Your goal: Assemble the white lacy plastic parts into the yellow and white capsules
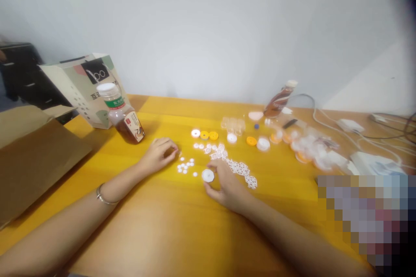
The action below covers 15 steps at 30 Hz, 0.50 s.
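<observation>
My left hand (159, 154) rests low over the table with its thumb and fingertips pinched together. A tiny pale thing shows at the fingertips, too small to name. In my right hand (229, 184), a round white disc (208, 175) with a ridged rim lies between thumb and fingers. Several small white round pieces (185, 165) are scattered between the hands. White lacy openwork pieces (238, 167) trail across the table just beyond my right hand. Behind them stand a white ring-shaped disc (195, 133) and two yellow ones (208, 135) in a row.
Left are a tea bottle (121, 117), a paper bag (84, 91) and a brown cardboard box (42, 156). At the back stand clear plastic containers (233, 125) and a tilted drink bottle (280, 100). Plastic-wrapped discs (308, 147) and white cables (325, 119) lie on the right.
</observation>
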### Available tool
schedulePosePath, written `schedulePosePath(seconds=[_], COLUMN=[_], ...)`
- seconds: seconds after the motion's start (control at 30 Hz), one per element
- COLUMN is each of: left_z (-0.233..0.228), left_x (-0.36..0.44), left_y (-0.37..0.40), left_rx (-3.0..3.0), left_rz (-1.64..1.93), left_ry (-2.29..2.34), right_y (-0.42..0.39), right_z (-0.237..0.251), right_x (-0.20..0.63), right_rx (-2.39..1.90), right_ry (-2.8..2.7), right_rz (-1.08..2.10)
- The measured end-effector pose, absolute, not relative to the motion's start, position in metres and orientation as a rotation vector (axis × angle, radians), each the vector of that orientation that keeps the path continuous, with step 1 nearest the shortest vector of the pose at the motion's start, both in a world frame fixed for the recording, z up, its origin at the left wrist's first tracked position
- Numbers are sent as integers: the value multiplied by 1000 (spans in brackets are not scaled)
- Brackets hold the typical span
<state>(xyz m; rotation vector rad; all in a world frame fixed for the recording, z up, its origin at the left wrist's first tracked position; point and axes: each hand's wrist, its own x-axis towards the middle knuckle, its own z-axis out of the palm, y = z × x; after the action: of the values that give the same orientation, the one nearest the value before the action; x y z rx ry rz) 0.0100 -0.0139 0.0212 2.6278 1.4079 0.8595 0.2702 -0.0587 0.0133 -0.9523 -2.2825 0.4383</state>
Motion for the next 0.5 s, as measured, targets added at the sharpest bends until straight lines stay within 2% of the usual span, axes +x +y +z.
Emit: schedulePosePath(seconds=[0.27, 0.5], left_z=[22, 16], left_x=[49, 77], left_y=[-50, -61], left_rx=[2676, 2649], left_rz=[892, 905], left_ry=[1129, 1117], right_y=[-56, -55], right_z=[7, 7], right_x=[270, 268], right_rx=[-939, -900], right_ry=[-2275, -2248], right_rz=[503, 510])
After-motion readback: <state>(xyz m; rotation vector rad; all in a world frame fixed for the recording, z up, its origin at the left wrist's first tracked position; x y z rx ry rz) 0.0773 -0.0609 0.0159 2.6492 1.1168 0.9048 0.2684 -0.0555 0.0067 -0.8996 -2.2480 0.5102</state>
